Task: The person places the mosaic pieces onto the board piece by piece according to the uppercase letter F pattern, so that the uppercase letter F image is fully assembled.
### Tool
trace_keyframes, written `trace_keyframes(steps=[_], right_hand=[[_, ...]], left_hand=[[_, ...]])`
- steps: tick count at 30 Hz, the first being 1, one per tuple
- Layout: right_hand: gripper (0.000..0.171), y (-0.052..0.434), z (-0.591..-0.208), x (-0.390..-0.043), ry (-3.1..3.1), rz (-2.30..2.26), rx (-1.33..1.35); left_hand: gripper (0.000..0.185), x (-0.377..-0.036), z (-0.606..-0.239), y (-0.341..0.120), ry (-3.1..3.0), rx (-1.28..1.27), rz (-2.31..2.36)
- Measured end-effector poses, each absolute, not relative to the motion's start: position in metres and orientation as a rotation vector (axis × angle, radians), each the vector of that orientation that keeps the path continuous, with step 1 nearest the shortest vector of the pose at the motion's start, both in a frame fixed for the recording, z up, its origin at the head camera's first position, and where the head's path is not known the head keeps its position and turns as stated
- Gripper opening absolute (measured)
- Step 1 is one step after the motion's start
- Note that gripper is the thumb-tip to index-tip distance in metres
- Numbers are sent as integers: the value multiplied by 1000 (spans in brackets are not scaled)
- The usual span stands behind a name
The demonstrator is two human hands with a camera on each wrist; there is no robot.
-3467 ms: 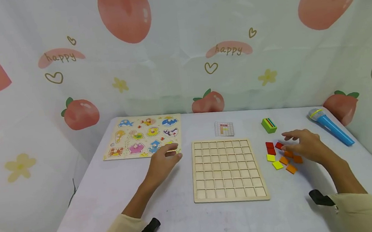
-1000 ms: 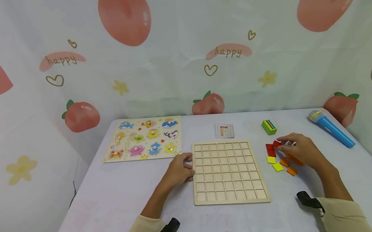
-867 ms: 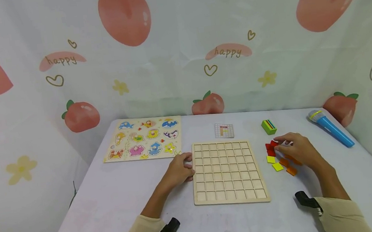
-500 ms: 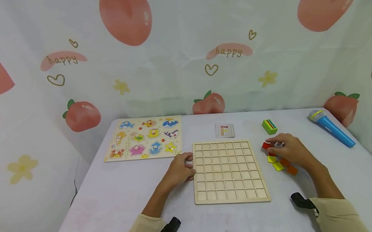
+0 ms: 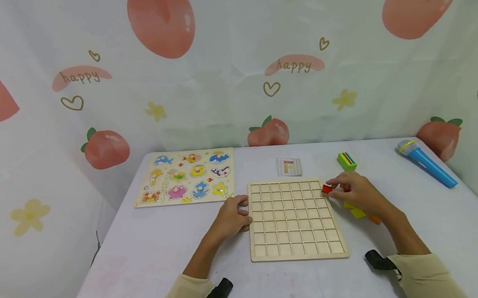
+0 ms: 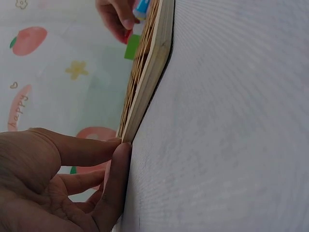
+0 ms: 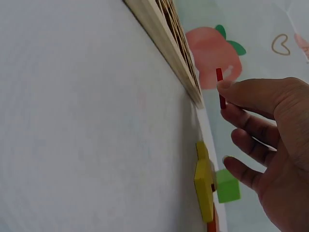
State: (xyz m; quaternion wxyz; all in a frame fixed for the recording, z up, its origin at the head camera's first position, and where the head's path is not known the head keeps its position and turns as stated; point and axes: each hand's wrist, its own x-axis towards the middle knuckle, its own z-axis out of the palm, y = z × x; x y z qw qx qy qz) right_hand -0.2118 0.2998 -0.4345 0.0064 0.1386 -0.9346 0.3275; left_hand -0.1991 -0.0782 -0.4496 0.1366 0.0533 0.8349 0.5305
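My right hand pinches a small red square tile between thumb and forefinger, at the far right corner of the wooden grid board. In the right wrist view the tile stands on edge, raised off the white tabletop. My left hand holds the board's left edge, its thumb and forefinger tips against the wood in the left wrist view. The grid's squares hold no tiles. Yellow tiles and an orange tile lie partly hidden below my right hand.
Behind the board lies a small card with a coloured grid pattern. A green block with coloured stripes stands to its right. A blue toy microphone is at far right, a sea-animal peg puzzle at back left.
My right hand has taken a red tile from the loose pile and moved left with it to the board. My left hand has come right onto the board's left edge and stays there.
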Motion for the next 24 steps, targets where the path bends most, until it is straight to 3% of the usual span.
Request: trace_keyframes(steps=[24], right_hand=[[32,257,-434,-228,-2884,1058,655]], left_hand=[[64,-198,-447,-77,2425,128,1521]])
